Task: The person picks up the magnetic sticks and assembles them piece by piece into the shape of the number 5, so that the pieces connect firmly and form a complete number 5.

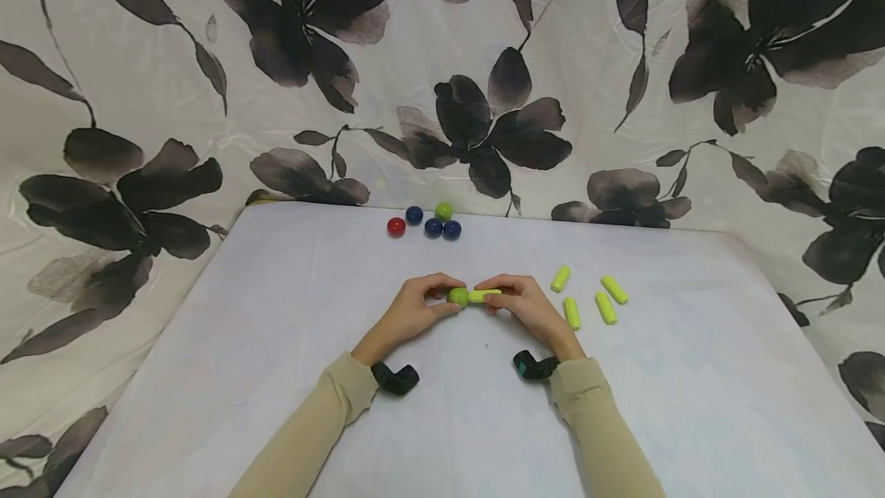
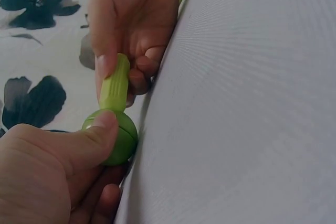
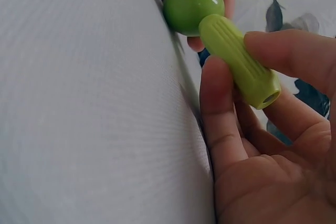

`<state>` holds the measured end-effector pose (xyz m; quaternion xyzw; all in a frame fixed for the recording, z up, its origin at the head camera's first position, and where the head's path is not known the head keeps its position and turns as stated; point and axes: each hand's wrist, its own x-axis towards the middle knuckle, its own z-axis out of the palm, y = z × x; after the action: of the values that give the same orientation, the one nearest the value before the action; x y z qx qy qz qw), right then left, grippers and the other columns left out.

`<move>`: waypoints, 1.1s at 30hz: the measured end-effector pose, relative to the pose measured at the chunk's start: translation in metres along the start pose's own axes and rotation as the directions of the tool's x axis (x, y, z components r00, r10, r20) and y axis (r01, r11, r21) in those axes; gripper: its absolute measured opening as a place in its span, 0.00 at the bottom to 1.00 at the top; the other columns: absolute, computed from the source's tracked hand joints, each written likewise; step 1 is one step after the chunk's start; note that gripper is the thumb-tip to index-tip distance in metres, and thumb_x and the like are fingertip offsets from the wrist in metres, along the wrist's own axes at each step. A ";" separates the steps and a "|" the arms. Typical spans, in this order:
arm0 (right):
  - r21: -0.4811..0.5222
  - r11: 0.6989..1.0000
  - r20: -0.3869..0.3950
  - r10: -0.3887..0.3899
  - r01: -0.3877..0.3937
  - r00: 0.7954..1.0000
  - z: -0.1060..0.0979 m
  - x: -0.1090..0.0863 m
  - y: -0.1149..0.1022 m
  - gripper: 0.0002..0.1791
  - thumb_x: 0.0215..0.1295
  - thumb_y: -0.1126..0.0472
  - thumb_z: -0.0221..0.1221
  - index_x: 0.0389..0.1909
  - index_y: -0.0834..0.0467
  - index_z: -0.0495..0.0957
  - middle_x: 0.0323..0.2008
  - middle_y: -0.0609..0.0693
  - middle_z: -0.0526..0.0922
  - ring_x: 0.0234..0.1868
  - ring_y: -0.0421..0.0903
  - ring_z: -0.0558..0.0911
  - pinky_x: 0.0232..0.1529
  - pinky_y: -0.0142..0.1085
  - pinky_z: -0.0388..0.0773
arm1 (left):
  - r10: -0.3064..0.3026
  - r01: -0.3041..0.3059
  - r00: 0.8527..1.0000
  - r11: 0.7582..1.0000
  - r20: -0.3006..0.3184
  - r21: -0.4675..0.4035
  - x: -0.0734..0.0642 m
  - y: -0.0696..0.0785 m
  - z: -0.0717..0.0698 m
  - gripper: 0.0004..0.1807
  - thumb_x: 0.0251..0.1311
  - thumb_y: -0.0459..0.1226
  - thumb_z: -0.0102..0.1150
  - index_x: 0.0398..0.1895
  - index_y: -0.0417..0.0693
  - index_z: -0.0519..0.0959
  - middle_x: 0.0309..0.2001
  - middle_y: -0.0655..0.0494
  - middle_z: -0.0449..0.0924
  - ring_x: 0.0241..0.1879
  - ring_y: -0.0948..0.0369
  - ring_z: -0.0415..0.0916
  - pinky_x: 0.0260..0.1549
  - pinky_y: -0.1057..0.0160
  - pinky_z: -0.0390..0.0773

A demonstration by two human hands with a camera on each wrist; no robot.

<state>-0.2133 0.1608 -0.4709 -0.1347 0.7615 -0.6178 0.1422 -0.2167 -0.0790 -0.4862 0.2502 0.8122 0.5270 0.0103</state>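
Head view: we see the left hand (image 1: 411,311) pinching a green ball (image 1: 457,297), the right hand (image 1: 528,304) pinching a stick (image 1: 477,297) at the ball's three o'clock side.

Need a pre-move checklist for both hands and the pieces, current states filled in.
1. Left hand has the green ball pinched: ok, thumb and fingers on it.
2. Right hand has the ribbed yellow-green stick pinched: ok.
3. Stick end meets the ball: ok, touching in both wrist views.
4. Stick fully seated in the ball: cannot tell, the joint's inside is hidden.
5. A hand free for another piece: not ok, both are occupied.
6. Four loose sticks clear of the hands: ok, lying to the right of the right hand.
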 end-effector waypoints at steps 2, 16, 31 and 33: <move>0.003 1.000 0.001 -0.009 0.009 1.000 0.000 0.000 0.001 0.14 0.67 0.64 0.61 0.52 0.63 0.83 0.35 0.62 0.83 0.35 0.47 0.78 0.42 0.34 0.70 | -0.001 0.001 1.000 1.000 -0.003 -0.019 0.000 0.000 -0.001 0.16 0.57 0.32 0.71 0.49 0.48 0.85 0.46 0.57 0.85 0.45 0.59 0.78 0.48 0.53 0.77; -0.011 1.000 0.012 0.029 -0.029 0.999 -0.015 -0.002 -0.001 0.16 0.70 0.60 0.60 0.54 0.63 0.81 0.45 0.54 0.85 0.39 0.47 0.83 0.44 0.36 0.78 | -0.052 0.051 0.998 0.998 -0.018 -0.040 0.001 0.004 0.002 0.17 0.55 0.23 0.68 0.49 0.33 0.82 0.47 0.42 0.84 0.46 0.46 0.77 0.50 0.45 0.76; 0.018 0.998 0.022 0.054 -0.054 0.998 -0.018 -0.005 -0.001 0.14 0.67 0.61 0.63 0.50 0.64 0.83 0.43 0.54 0.85 0.39 0.46 0.83 0.46 0.35 0.77 | -0.044 0.043 0.999 0.998 -0.020 -0.042 0.000 0.000 -0.001 0.16 0.56 0.30 0.71 0.49 0.48 0.85 0.46 0.57 0.85 0.44 0.60 0.78 0.48 0.57 0.78; 0.019 0.998 0.024 0.060 -0.060 0.998 -0.019 -0.005 -0.001 0.15 0.65 0.63 0.64 0.50 0.64 0.83 0.43 0.54 0.86 0.41 0.45 0.83 0.47 0.34 0.77 | -0.041 0.041 0.999 0.998 -0.018 -0.037 0.000 -0.001 -0.001 0.16 0.56 0.30 0.71 0.48 0.48 0.85 0.46 0.58 0.85 0.43 0.61 0.78 0.48 0.59 0.78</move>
<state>-0.2155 0.1799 -0.4658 -0.1177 0.7573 -0.6193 0.1709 -0.2170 -0.0797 -0.4864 0.2284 0.8074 0.5437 0.0180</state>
